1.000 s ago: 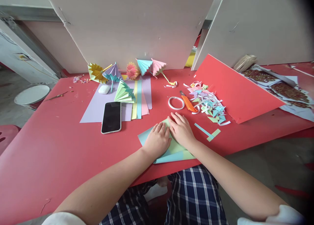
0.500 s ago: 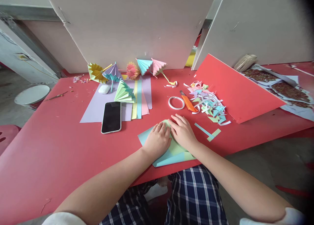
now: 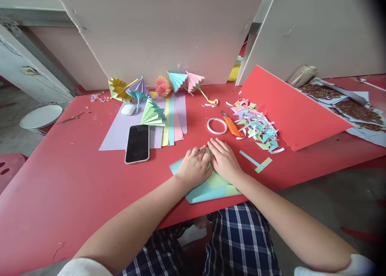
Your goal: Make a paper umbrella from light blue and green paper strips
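Folded light-blue and pale-green paper (image 3: pixel 206 191) lies at the front edge of the red table, under both my hands. My left hand (image 3: pixel 194 166) rests on its upper part with bent fingers closed against the sheet; the fingertips are partly hidden. Touching it, my right hand (image 3: pixel 224 159) lies flat on the upper right of the paper with its fingers stretched out. A narrow blue strip (image 3: pixel 251 159) and a short green strip (image 3: pixel 263 165) lie just right of my right hand. Beyond my hands are a roll of white tape (image 3: pixel 216 126) and an orange utility knife (image 3: pixel 231 125).
A black-screened phone (image 3: pixel 137 144) overlaps coloured paper sheets (image 3: pixel 113 137) on the left. A green pleated paper fan (image 3: pixel 152 113) and several small paper umbrellas (image 3: pixel 177 81) lie farther back. Paper scraps (image 3: pixel 256 123) are heaped against a leaning red board (image 3: pixel 295 111).
My left hand has shifted slightly right, and its fingers are more bent. The right hand stays almost in place, and the paper has barely moved.
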A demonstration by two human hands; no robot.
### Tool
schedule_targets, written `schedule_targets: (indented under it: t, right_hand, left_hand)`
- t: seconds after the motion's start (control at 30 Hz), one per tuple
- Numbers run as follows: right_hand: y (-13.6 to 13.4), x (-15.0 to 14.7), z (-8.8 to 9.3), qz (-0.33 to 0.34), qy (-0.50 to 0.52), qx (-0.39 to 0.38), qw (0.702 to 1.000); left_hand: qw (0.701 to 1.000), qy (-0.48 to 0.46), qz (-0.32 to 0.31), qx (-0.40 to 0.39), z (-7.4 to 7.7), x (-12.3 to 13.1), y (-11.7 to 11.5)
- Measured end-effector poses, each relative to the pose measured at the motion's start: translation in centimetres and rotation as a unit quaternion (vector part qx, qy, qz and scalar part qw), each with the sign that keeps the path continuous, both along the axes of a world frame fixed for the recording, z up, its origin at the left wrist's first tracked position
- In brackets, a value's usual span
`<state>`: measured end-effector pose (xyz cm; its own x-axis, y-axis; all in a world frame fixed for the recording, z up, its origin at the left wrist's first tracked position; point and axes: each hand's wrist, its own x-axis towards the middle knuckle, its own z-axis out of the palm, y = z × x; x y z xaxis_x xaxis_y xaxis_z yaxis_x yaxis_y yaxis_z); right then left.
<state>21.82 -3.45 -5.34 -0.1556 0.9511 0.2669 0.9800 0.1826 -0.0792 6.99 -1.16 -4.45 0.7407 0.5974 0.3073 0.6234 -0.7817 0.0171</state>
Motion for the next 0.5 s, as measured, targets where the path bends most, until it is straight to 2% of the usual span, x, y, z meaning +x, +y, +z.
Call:
schedule_targets:
  t: [0.17, 0.5]
  right_hand:
    - [0.2, -0.1, 0.1, 0.005, -0.037, -0.056, 0.998]
    - [-1.0, -0.3, 0.5, 0.004, -0.052, -0.043, 0.998]
  left_hand:
    - [1.000, -0.003, 0.003, -0.001, 0.1, 0.1, -0.2]
    - [1.000, -0.014, -0.008, 0.022, -0.4, 0.1, -0.8]
